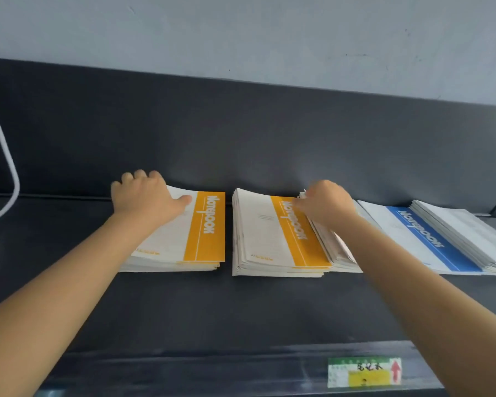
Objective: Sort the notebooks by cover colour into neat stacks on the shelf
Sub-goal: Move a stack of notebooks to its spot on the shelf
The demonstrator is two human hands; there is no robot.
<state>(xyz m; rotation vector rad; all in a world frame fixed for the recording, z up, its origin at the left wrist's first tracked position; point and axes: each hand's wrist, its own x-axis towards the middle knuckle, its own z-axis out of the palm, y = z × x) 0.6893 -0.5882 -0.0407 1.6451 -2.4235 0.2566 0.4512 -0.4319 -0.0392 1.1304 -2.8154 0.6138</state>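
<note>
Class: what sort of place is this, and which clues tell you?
Probably a stationery shop or stockroom: a dark display shelf with a price label at its front, holding stacks of identical orange notebooks and blue notebooks.

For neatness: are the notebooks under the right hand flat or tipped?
Tipped: the notebooks slant against the middle orange stack, right hand gripping their far edges.

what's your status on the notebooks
Left hand grips far edge of left orange stack. Right hand grips slanted bundle between middle orange stack and blue stack. Bundle's covers hidden.
</note>
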